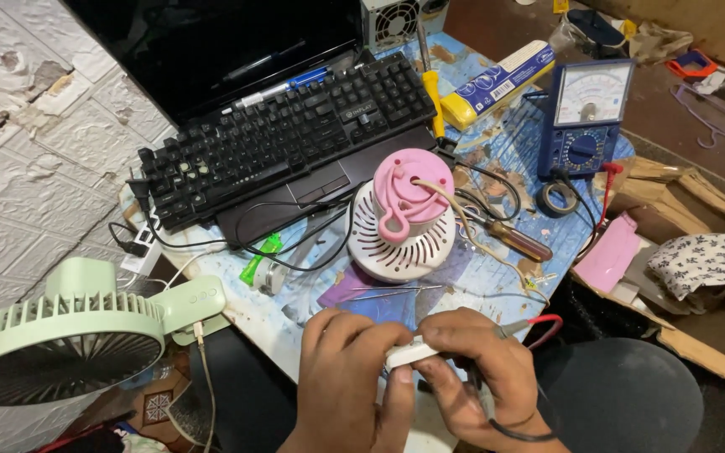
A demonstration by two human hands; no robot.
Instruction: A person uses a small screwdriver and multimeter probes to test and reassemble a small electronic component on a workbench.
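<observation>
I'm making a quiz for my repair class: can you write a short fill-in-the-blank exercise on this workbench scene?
1. Both hands, the left hand and the right hand, hold a small ____ part between them.
2. The pink and white appliance stands in front of a black ____.
3. The meter with the dial has a ____ casing.
4. The fan at the left is pale ____.

Missing words: white; keyboard; blue; green
</observation>
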